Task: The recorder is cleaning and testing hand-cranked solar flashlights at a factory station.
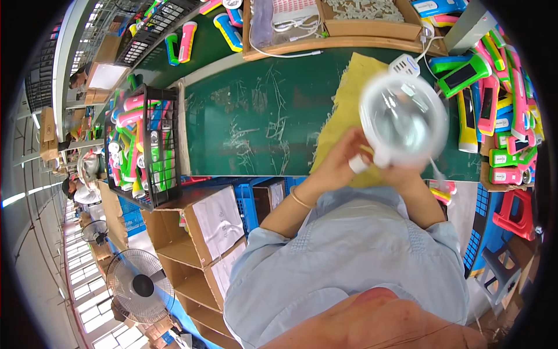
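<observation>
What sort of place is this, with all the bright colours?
Probably a factory workshop: there's a long green worktable, a black plastic crate packed with pink, green and blue gadgets, and a brown cardboard box of small pale parts.

The lens (404,119) has a white ring and a clear middle. The cloth (342,107) is yellow. The table (215,136) is dark green with pale, squiggly marks. The torches (487,110) are bright pink, green, blue and yellow, and some have a black patch. The crate (149,148) is black. The shirt (354,256) is light blue, and the bracelet (301,199) is gold. One stool (514,213) is red. The plug strip (403,66) is white.
</observation>
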The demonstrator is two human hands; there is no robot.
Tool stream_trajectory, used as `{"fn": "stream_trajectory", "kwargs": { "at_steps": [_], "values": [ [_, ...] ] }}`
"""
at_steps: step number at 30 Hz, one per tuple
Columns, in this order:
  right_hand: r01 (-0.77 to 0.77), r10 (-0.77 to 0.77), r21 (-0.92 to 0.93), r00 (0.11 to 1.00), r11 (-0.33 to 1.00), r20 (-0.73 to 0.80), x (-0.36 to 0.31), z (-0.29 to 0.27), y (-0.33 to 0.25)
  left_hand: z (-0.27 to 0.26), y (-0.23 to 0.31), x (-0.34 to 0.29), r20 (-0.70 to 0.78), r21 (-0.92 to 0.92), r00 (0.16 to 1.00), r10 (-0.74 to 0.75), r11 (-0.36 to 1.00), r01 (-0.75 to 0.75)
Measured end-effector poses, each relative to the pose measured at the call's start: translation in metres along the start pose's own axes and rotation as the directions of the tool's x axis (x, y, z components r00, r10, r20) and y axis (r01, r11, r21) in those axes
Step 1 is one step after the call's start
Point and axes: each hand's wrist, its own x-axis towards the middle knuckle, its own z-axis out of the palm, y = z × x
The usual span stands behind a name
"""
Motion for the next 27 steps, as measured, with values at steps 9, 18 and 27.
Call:
{"fn": "stream_trajectory", "kwargs": {
  "at_steps": [9, 18, 27],
  "values": [
    [-0.288, 0.268, 0.023, 0.915, 0.957, 0.302, -0.069, -0.004, 0.04, -0.002, -0.005, 0.024, -0.212, -0.34, 0.97, -0.12, 0.94, 0.042],
    [-0.244, 0.183, 0.138, 0.919, 0.96, 0.35, -0.047, -0.038, 0.01, -0.005, 0.008, 0.037, -0.228, -0.536, 0.894, -0.386, 0.816, 0.216],
    [-0.562, 0.455, 0.336, 0.82, 0.756, 0.347, -0.036, -0.071, 0.001, -0.006, 0.02, 0.053, -0.15, -0.543, 0.939, -0.311, 0.819, 0.185]
  ]
}}
